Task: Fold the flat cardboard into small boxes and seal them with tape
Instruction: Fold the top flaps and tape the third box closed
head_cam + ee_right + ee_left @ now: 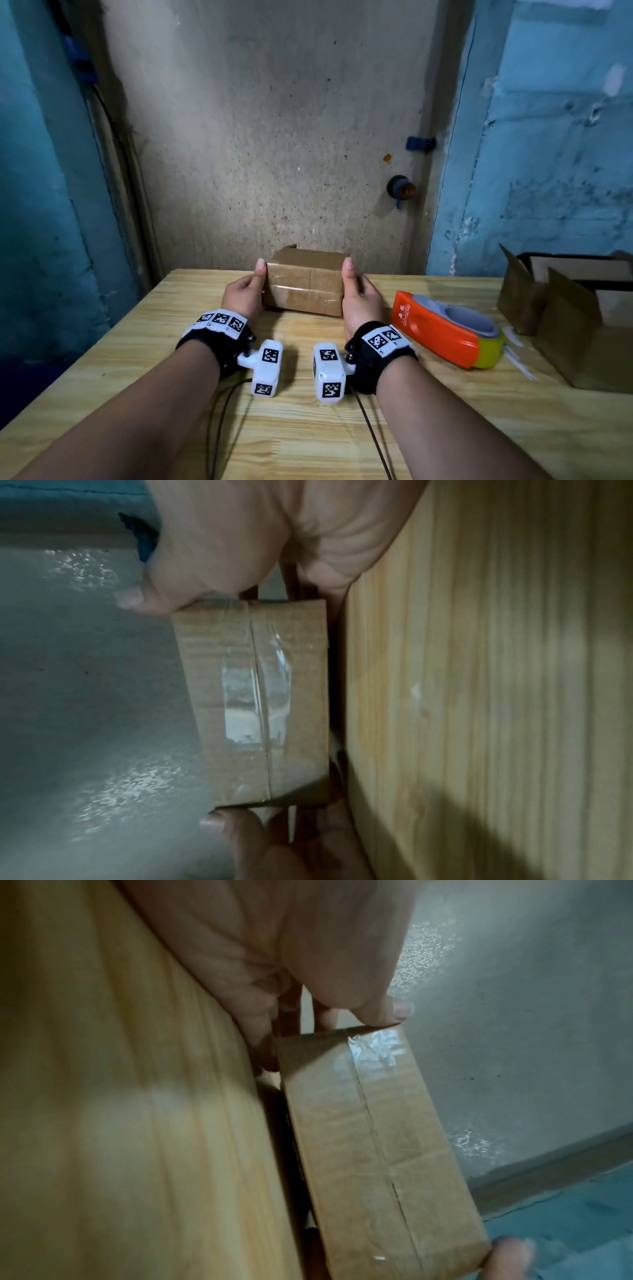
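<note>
We hold a small cardboard box (306, 281) between our two hands at the far middle of the wooden table (137, 377), close to the speckled wall (274, 137). The box is folded shut, and clear tape (255, 696) runs along the seam on the face turned toward us; both wrist views show the glossy strip crossing the join between the flaps. From the wrist views a dark gap shows between the box and the tabletop, so the box seems lifted or tipped off the wood, though we cannot tell by how much. Whatever is inside it is hidden.

Our left hand (245, 294) grips the box's left end, thumb up along the near edge and fingers wrapped behind. Our right hand (359, 294) grips the right end in the same way, thumb raised against the corner.

Just to the right of our right hand lies an orange tape dispenser (442, 329) with a grey top and a yellow-green end, resting on the table and apart from the box. Further right, at the table's edge, stands an open cardboard carton (555, 308) with its flaps up; pale flat sheets (579, 267) show inside it, but we cannot make out exactly what they are
</note>
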`<state>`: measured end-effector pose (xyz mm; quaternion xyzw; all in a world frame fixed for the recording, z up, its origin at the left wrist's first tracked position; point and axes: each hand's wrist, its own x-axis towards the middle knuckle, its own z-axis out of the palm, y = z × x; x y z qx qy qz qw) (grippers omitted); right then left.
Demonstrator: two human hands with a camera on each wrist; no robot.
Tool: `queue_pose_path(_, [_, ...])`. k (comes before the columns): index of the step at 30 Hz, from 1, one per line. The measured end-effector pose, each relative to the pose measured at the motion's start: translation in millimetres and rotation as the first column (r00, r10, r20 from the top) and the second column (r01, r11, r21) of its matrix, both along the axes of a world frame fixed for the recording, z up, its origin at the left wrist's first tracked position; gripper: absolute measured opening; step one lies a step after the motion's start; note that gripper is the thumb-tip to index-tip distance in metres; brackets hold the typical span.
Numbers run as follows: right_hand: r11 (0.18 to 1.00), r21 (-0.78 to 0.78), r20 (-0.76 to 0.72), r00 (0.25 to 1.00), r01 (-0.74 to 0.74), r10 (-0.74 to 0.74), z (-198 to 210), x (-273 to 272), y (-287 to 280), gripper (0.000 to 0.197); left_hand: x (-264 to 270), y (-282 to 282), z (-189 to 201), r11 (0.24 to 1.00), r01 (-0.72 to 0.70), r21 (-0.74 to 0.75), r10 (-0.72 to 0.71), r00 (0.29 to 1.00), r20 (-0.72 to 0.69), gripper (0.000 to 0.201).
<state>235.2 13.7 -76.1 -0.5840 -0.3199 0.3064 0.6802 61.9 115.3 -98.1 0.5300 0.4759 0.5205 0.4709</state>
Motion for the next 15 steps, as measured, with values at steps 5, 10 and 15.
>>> queue_pose_path(5, [0.987,-0.151,0.103,0.992,-0.051,0.067,8.2,0.7,-12.3,0.067,-4.4,-6.8,0.8,0.995,-0.084,-0.059,0.081,0.995,-0.055,0.073])
queue_pose_path(10, [0.929,-0.361,0.294,0.935,-0.086,0.201,22.7,-2.8,-19.5,0.073,-16.2,6.5,-11.2,0.952,-0.118,-0.284,0.118,0.993,-0.017,0.096])
queue_pose_path(15, [0.879,-0.470,0.358,0.894,-0.077,0.270,24.6,0.7,-14.3,0.079,-15.6,-15.6,-1.2,0.925,-0.151,-0.349,0.119,0.987,-0.110,0.106])
